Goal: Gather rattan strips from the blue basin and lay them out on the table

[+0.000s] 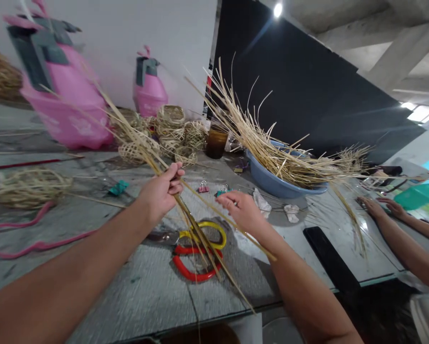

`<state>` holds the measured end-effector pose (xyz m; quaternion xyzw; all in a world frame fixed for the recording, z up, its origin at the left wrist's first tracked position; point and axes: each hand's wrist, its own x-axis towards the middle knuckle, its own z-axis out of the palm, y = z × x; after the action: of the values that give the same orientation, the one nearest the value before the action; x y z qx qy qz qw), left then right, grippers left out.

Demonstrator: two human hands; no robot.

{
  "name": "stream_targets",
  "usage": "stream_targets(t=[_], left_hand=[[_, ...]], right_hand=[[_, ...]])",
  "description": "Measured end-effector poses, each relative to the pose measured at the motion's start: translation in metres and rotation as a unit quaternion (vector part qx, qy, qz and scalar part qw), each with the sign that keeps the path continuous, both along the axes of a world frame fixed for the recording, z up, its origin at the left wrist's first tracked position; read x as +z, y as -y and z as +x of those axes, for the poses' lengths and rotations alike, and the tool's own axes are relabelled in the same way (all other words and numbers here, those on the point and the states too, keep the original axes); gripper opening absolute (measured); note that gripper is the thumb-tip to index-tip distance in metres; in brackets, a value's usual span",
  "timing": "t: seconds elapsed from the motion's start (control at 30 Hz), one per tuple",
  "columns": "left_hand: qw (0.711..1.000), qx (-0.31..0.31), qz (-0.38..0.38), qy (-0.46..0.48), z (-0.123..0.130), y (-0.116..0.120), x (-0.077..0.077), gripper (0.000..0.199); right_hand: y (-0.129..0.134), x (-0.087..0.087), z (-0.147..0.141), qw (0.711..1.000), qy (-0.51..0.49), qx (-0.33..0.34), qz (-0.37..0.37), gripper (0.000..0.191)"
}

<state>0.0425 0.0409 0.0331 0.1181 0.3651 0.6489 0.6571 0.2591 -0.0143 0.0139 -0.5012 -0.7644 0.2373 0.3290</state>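
My left hand is closed around a bundle of thin bamboo strips. The strips fan out to the upper left, and their lower ends hang over a pair of scissors with one yellow and one red handle loop. To the right, my right hand is closed with its fingers curled in; whether anything is between them is hidden. One long strip from the bundle runs by the right wrist. Just behind that hand are a teal binder clip and a pink binder clip.
A blue basin heaped with bamboo strips stands back right. Woven balls, a brown cup and pink spray bottles stand behind. A black phone lies right, near another person's hands.
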Motion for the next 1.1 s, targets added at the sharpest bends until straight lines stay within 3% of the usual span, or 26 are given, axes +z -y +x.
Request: stream_targets(t=[0.1, 0.23, 0.4, 0.5, 0.6, 0.8, 0.93, 1.03, 1.1], left_hand=[[1.000, 0.001, -0.005, -0.001, 0.001, 0.000, -0.003, 0.030], [1.000, -0.007, -0.004, 0.001, 0.002, 0.000, -0.007, 0.024], [1.000, -0.020, 0.003, 0.005, 0.002, -0.002, -0.011, 0.019], [1.000, -0.025, 0.014, 0.009, 0.001, -0.002, -0.011, 0.016], [0.999, -0.027, 0.021, 0.013, -0.001, -0.003, -0.011, 0.014], [0.999, -0.025, 0.011, 0.018, -0.004, -0.004, -0.011, 0.031], [1.000, -0.017, 0.003, 0.018, -0.004, -0.005, -0.010, 0.033], [1.000, -0.019, 0.000, 0.014, -0.003, -0.003, -0.008, 0.031], [1.000, -0.020, -0.003, 0.010, -0.002, -0.001, -0.006, 0.032]], right_hand=[[-0.033, 0.013, 0.005, 0.996, 0.028, -0.042, 0.072, 0.022], [-0.088, 0.020, -0.009, 0.979, 0.171, -0.074, 0.086, 0.029], [-0.130, 0.004, -0.047, 0.956, 0.271, -0.106, 0.021, 0.055], [-0.137, -0.004, -0.060, 0.955, 0.286, -0.080, 0.016, 0.044], [-0.139, 0.002, -0.060, 0.960, 0.269, -0.066, 0.033, 0.029], [-0.124, 0.035, -0.037, 0.985, 0.124, -0.066, 0.097, 0.025], [-0.096, 0.050, -0.007, 0.999, -0.024, -0.026, -0.041, 0.017], [-0.068, 0.061, 0.023, 0.979, -0.118, 0.036, -0.164, 0.013], [-0.049, 0.068, 0.044, 0.966, -0.149, 0.059, -0.202, 0.018]])
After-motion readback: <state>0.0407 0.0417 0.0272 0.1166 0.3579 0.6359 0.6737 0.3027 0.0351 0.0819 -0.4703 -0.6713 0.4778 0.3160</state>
